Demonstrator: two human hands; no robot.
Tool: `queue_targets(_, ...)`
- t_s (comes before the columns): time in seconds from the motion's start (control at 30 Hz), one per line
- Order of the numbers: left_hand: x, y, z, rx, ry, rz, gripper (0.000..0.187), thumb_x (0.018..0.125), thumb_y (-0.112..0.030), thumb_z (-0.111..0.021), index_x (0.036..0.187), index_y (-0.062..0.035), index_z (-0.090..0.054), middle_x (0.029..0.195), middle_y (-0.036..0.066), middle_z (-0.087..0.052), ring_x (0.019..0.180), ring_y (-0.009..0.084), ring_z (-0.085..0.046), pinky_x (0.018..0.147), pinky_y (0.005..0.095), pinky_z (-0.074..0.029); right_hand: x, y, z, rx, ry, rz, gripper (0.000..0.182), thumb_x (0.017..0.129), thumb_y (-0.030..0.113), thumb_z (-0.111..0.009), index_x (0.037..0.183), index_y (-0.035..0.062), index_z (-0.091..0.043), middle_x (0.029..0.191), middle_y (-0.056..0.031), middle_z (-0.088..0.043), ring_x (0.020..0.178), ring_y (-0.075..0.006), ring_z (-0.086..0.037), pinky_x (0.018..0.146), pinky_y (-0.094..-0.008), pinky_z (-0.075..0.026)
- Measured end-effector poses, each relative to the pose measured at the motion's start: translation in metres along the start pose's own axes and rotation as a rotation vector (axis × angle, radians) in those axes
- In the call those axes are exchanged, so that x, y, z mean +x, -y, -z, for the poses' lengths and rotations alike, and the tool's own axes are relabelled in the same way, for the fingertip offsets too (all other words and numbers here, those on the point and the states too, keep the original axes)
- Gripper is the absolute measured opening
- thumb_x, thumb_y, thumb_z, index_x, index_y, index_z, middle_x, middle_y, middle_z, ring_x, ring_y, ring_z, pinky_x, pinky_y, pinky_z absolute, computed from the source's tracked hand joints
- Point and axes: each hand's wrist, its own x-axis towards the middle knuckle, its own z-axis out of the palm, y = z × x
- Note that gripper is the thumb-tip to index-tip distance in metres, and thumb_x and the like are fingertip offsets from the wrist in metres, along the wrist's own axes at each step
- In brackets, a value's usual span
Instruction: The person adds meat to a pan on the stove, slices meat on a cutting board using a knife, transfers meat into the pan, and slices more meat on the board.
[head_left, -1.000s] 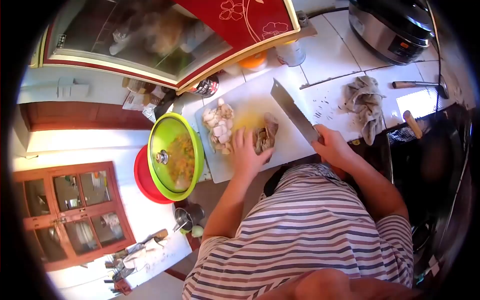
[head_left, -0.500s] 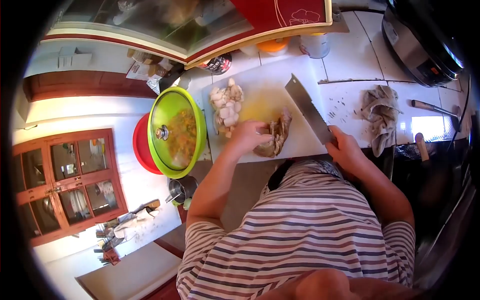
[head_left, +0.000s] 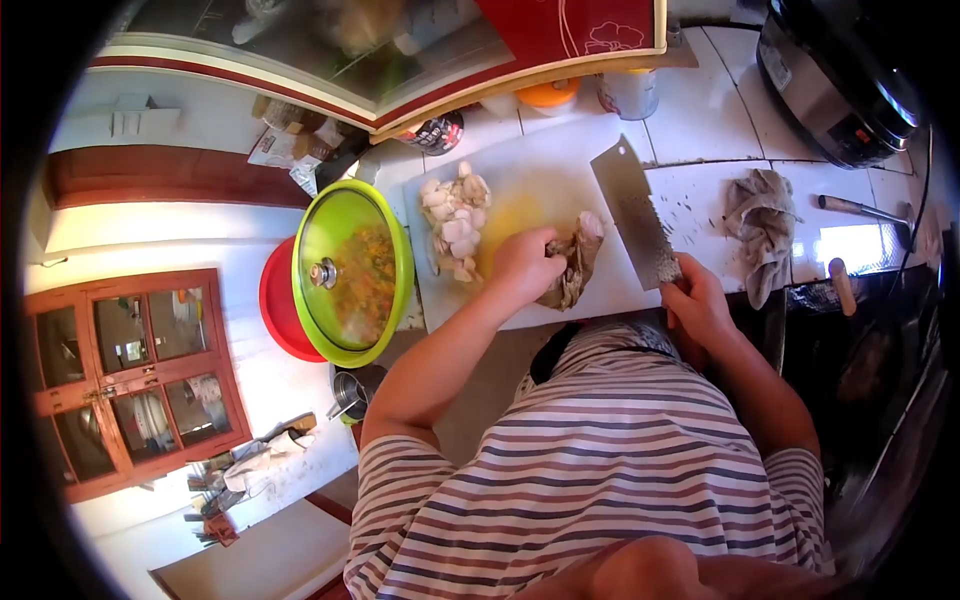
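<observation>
On the white cutting board (head_left: pixel 610 300) lies a brown piece of cooked meat (head_left: pixel 578 262). My left hand (head_left: pixel 530 265) is closed on its left side, with fingertips partly hidden against it. A cleaver (head_left: pixel 632 215) is gripped by the handle in my right hand (head_left: pixel 700 300). Its wide blade points away from me, to the right of the meat and apart from it, with the broad face showing. Pale chopped pieces (head_left: pixel 457 220) are heaped on the board's left part, beside a yellowish wet stain (head_left: pixel 518 210).
Left of the board stands a green basin (head_left: pixel 403 270) under a glass lid (head_left: pixel 345 235), with food inside. A grey cloth (head_left: pixel 762 235) lies on the tiles at right, near a long-handled utensil (head_left: pixel 860 210). A rice cooker (head_left: pixel 840 90) stands at the back right.
My left hand and the meat have shifted to the right. The cleaver has moved slightly right and turned, so more of its blade face shows.
</observation>
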Motion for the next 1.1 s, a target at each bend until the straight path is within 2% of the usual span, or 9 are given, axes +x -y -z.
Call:
queue_targets(0.13, 0.002, -0.007, 0.004, -0.055, -0.127, -0.012, 0.021, 0.069, -0.018, -0.060, 0.086, -0.0061, -0.062, 0.077, 0.017, -0.062, 0.075, 0.0355, -0.059, 0.069, 0.0425, -0.047, -0.017, 0.030, -0.006, 0.135, -0.053, 0.059, 0.023, 0.084, 0.003, -0.048, 0.108, 0.0002, -0.047, 0.067, -0.0031, -0.052, 0.044, -0.0078, -0.047, 0.042, -0.0211, -0.036)
queue_targets(0.23, 0.005, -0.018, 0.004, 0.107, -0.275, -0.123, 0.017, 0.071, -0.018, -0.061, 0.082, -0.0052, -0.061, 0.074, 0.016, -0.062, 0.071, 0.0348, -0.059, 0.067, 0.0436, -0.047, -0.033, 0.042, -0.015, 0.122, -0.064, 0.150, 0.025, 0.084, 0.002, -0.050, 0.109, 0.0006, -0.046, 0.065, -0.0023, -0.052, 0.045, -0.0072, -0.047, 0.042, -0.0213, -0.036)
queue_targets(0.3, 0.008, -0.026, 0.007, 0.269, -0.261, -0.122, 0.017, 0.073, -0.019, -0.061, 0.078, -0.0036, -0.059, 0.071, 0.017, -0.061, 0.068, 0.0346, -0.059, 0.065, 0.0446, -0.046, -0.039, 0.054, -0.019, -0.266, -0.027, 0.216, 0.030, 0.083, 0.003, -0.053, 0.112, -0.0001, -0.046, 0.060, -0.0002, -0.050, 0.050, -0.0066, -0.046, 0.045, -0.0231, -0.038)
queue_targets(0.63, 0.006, -0.021, -0.005, 0.330, -0.362, -0.235, 0.014, 0.073, -0.019, -0.060, 0.073, -0.0050, -0.057, 0.067, 0.014, -0.060, 0.067, 0.0321, -0.058, 0.062, 0.0436, -0.043, -0.035, 0.063, -0.047, -0.113, -0.002, -0.021, 0.026, 0.085, 0.005, -0.046, 0.110, -0.0015, -0.044, 0.061, -0.0040, -0.049, 0.045, -0.0102, -0.047, 0.041, -0.0252, -0.038)
queue_targets(0.7, 0.010, -0.009, -0.017, 0.291, -0.496, -0.398, 0.012, 0.071, -0.017, -0.060, 0.073, -0.0062, -0.057, 0.070, 0.012, -0.060, 0.070, 0.0295, -0.056, 0.064, 0.0417, -0.041, -0.032, 0.062, -0.049, -0.120, -0.023, -0.035, 0.026, 0.085, 0.005, -0.045, 0.110, -0.0014, -0.043, 0.061, -0.0041, -0.048, 0.043, -0.0108, -0.047, 0.040, -0.0256, -0.038)
queue_targets(0.73, 0.011, -0.005, -0.021, 0.289, -0.488, -0.411, 0.012, 0.071, -0.017, -0.060, 0.073, -0.0062, -0.057, 0.070, 0.012, -0.060, 0.070, 0.0295, -0.056, 0.064, 0.0417, -0.041, -0.028, 0.057, -0.050, -0.135, -0.028, 0.005, 0.025, 0.085, 0.005, -0.045, 0.109, -0.0015, -0.042, 0.061, -0.0042, -0.048, 0.042, -0.0109, -0.047, 0.039, -0.0260, -0.038)
queue_targets(0.8, 0.013, -0.002, -0.025, 0.231, -0.627, -0.476, 0.011, 0.070, -0.016, -0.060, 0.074, -0.0068, -0.057, 0.071, 0.010, -0.059, 0.073, 0.0283, -0.055, 0.065, 0.0408, -0.040, -0.022, 0.052, -0.051, -0.151, -0.046, 0.049, 0.024, 0.085, 0.005, -0.045, 0.108, -0.0015, -0.042, 0.060, -0.0043, -0.048, 0.042, -0.0110, -0.047, 0.039, -0.0263, -0.038)
queue_targets(0.87, 0.012, 0.002, -0.023, 0.170, -0.647, -0.473, 0.012, 0.070, -0.015, -0.060, 0.077, -0.0058, -0.059, 0.073, 0.012, -0.059, 0.073, 0.0299, -0.055, 0.065, 0.0415, -0.041, -0.018, 0.050, -0.052, -0.185, -0.043, 0.087, 0.020, 0.086, 0.006, -0.043, 0.105, 0.0019, -0.042, 0.060, -0.0026, -0.047, 0.041, -0.0101, -0.046, 0.037, -0.0239, -0.035)
queue_targets(1.1, 0.021, 0.020, -0.049, -0.145, -0.664, -0.423, 0.012, 0.071, -0.011, -0.062, 0.079, -0.0036, -0.058, 0.074, 0.014, -0.056, 0.072, 0.0324, -0.053, 0.065, 0.0422, -0.042, 0.002, 0.049, -0.042, -0.139, -0.120, 0.021, 0.013, 0.084, 0.008, -0.045, 0.095, 0.0003, -0.042, 0.061, -0.0055, -0.049, 0.041, -0.0126, -0.048, 0.036, -0.0269, -0.039)
